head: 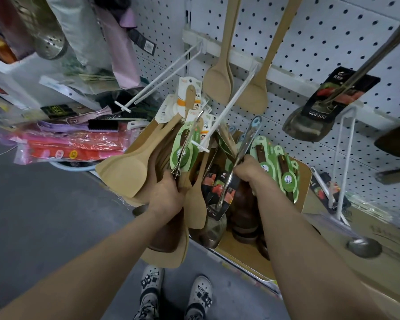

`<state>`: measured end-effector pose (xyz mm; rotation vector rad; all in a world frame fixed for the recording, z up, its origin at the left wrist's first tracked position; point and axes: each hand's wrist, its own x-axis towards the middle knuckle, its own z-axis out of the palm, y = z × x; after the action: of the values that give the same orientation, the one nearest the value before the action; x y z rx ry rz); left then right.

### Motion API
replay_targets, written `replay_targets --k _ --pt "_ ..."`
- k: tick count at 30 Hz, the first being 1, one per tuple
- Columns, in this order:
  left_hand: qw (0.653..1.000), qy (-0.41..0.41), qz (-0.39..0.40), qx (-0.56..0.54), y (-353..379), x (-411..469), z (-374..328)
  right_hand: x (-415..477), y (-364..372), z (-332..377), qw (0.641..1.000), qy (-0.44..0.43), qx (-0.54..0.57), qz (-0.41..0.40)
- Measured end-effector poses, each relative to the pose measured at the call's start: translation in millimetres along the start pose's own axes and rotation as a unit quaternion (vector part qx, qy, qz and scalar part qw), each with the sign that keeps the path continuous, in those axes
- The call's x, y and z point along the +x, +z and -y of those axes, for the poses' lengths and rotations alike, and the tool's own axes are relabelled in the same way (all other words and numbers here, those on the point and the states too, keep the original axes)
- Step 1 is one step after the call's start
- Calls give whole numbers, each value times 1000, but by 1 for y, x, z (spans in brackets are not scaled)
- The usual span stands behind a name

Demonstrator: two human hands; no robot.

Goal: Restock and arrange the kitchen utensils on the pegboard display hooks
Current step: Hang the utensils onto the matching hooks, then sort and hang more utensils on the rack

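Left hand (pixel 165 195) has fingers curled round a bundle of wooden spatulas (pixel 125 174) below the pegboard (pixel 333 42); right hand (pixel 246 170) grips a steel spatula (pixel 248 139), fingers wrapped, over the cardboard box (pixel 304 181).

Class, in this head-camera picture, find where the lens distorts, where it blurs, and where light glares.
Head view: the wide lens bends and tilts the pegboard's rows of holes. Head view: the steel ladle near the right edge is smeared, while the wooden spatulas in the left hand are sharp. Head view: soft, even light, small glints on the pink plastic packets.
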<state>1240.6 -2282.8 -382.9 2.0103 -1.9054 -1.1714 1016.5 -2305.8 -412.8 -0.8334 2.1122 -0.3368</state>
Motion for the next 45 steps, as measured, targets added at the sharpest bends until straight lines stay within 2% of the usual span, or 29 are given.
replay_targets --k 5,9,11,14,17,22,26,30,33,39,41,45 --pt "1000 -11 11 -13 6 0 -1 2 5 5 994 -41 -65 -71" --pt "1000 -12 14 -24 11 -1 -1 -2 3 0 973 -32 -159 -166" --pt "999 -11 13 -31 13 0 -1 -2 1 -2 963 -29 -160 -214" --pt "999 -10 11 -45 15 0 -2 -1 -3 -4 961 -33 -131 -240" --pt "998 -12 6 -60 16 -2 -4 -13 -2 -4 978 -52 -52 -195" --pt "994 -32 26 -104 11 -3 -9 -28 2 -7 995 -17 90 -30" --pt "983 -56 21 -176 1 -9 -15 -52 9 -1 956 21 257 137" --pt "977 -19 38 -210 -10 -20 -21 -63 25 6 920 39 302 248" --pt "985 5 66 -156 -17 -25 -22 -71 37 16 904 69 334 258" --pt "990 -30 64 -123 -33 -19 -15 -78 50 29 880 109 385 257" --pt "991 -29 45 -120 -41 -18 -10 -81 53 35 874 111 398 254" --pt "986 -50 -15 -156 -68 -6 -1 -77 54 37 868 121 440 194"
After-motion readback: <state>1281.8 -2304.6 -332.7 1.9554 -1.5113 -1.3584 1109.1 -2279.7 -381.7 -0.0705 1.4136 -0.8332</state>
